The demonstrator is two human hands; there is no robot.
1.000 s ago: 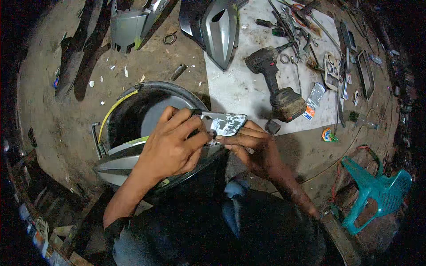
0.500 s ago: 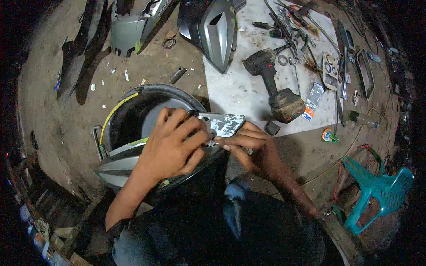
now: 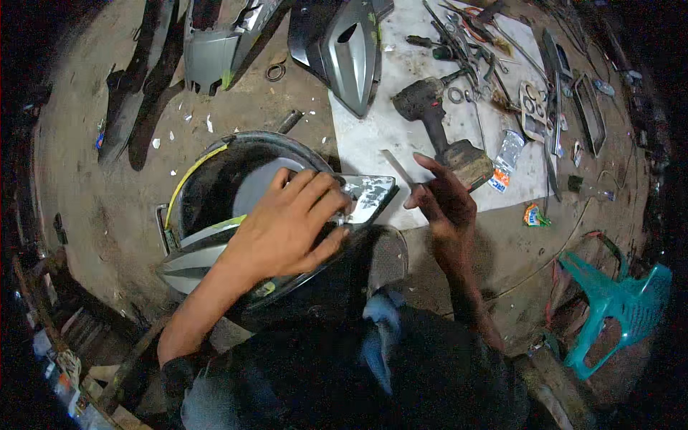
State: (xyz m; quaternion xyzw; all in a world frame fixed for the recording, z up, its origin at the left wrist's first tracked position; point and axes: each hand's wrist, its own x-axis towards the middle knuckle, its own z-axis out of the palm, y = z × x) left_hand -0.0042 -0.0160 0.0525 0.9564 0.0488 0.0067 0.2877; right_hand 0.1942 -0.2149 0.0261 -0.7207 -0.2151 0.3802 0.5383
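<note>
A silver-grey motorcycle body panel (image 3: pixel 192 266) rests across the rim of a black bucket (image 3: pixel 188 204) close to me. Its right end (image 3: pixel 373 195) is glossy, with patchy white and grey marks. My left hand (image 3: pixel 290 226) grips the panel near its middle, fingers bent over the upper edge and thumb on the near side. My right hand (image 3: pixel 446 197) is raised to the right of the panel, apart from it. Between its thumb and fingers it pinches a thin flat metal blade (image 3: pixel 396 166), which points up and left over the white sheet.
A cordless drill (image 3: pixel 433 129) lies on the white sheet (image 3: pixel 365 147), with several hand tools (image 3: pixel 473 50) beyond it. Other grey body panels (image 3: pixel 349 64) lie at the far side. A teal plastic panel (image 3: pixel 609 308) is at the right. Small white scraps dot the floor.
My right hand has pulled away from the panel, up and to the right, and the blade in it now shows. My left hand stays on the panel.
</note>
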